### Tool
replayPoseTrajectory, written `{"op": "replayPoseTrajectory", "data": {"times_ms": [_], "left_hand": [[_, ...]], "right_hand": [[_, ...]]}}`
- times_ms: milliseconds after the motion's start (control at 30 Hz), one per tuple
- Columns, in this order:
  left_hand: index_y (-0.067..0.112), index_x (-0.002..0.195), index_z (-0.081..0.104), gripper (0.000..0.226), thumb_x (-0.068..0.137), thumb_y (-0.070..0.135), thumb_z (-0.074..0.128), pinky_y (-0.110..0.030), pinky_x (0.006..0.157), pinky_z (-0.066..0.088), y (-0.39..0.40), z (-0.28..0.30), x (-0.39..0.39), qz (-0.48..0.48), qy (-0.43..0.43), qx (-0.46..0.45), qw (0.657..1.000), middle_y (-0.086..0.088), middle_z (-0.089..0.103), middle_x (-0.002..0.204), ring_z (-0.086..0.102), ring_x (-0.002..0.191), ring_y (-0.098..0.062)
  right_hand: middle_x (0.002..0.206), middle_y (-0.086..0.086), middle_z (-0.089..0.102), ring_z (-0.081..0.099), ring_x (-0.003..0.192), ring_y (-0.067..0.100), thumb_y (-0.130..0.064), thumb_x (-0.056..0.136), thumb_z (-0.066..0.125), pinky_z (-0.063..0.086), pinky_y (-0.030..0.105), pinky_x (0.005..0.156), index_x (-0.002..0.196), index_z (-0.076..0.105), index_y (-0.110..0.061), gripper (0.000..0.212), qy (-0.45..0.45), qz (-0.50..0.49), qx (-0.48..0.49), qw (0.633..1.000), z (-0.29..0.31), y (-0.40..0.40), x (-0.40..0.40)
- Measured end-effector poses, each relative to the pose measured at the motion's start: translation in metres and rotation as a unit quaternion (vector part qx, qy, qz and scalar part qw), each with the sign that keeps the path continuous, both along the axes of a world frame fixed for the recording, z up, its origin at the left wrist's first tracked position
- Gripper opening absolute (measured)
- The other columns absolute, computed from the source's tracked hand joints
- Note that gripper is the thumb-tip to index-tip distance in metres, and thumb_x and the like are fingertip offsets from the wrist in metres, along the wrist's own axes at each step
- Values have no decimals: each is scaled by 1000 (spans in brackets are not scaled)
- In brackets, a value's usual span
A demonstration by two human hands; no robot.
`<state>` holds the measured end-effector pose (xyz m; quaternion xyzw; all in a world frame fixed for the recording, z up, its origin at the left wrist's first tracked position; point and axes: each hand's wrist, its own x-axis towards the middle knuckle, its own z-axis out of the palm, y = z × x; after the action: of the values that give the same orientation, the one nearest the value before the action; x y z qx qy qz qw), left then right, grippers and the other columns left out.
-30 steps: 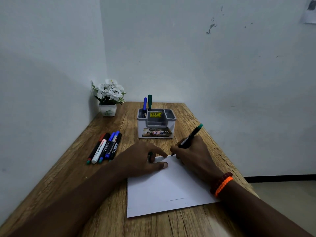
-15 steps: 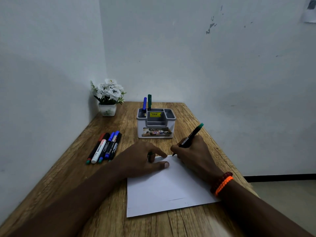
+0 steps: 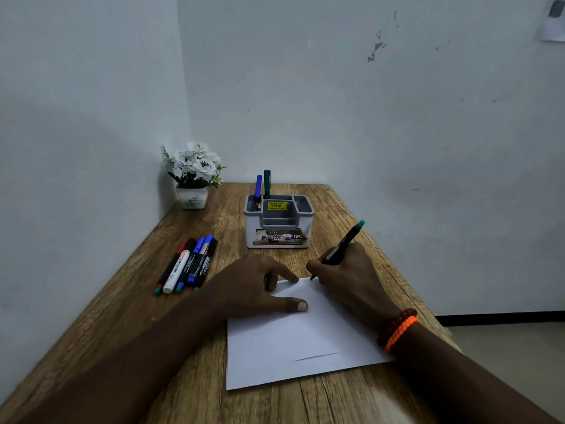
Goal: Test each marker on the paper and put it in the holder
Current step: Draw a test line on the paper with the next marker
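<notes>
Since the earlier frame the zigzag (image 3: 283,282) at the paper's (image 3: 293,341) top edge has lengthened rightward. The right hand (image 3: 345,276) grips the marker (image 3: 342,246), tip on the sheet, centre frame. The left hand (image 3: 256,286) presses the paper, pinching a cap (image 3: 269,280). The holder (image 3: 278,221) stands behind.
</notes>
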<state>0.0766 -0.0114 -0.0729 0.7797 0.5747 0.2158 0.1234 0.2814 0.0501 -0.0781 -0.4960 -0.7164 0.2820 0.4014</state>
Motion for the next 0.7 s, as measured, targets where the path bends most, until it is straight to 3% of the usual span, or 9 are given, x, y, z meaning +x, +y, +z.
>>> {"op": "replayPoseTrajectory", "data": {"times_ms": [133,367,500,700], "left_hand": [[40,126,68,68,70,79,69,-41,79,58,-1,2,1,0,2,-7,1000,13,64,85,62,84,-7],[39,126,69,68,70,77,71,-40,79,58,0,3,2,4,1,-10,1000,15,60,81,61,82,-6],[39,124,70,67,70,78,71,-41,77,57,0,3,1,2,-1,-6,1000,12,63,82,61,81,-8],[39,125,69,67,70,78,71,-40,76,57,0,2,1,3,-1,-11,1000,13,61,81,60,79,-8]], "right_hand": [[73,3,73,71,70,16,-28,83,81,62,43,66,75,75,-11,19,0,-5,-3,1000,-1,1,1],[75,3,73,71,72,16,-27,85,81,61,38,65,79,75,-12,18,3,-9,-13,1000,0,2,1],[77,4,72,69,71,14,-27,86,81,50,26,57,81,74,-11,18,1,-6,-13,1000,0,1,2],[77,4,74,71,74,17,-26,86,82,58,33,63,81,75,-11,18,6,-8,-12,1000,1,1,2]]}}
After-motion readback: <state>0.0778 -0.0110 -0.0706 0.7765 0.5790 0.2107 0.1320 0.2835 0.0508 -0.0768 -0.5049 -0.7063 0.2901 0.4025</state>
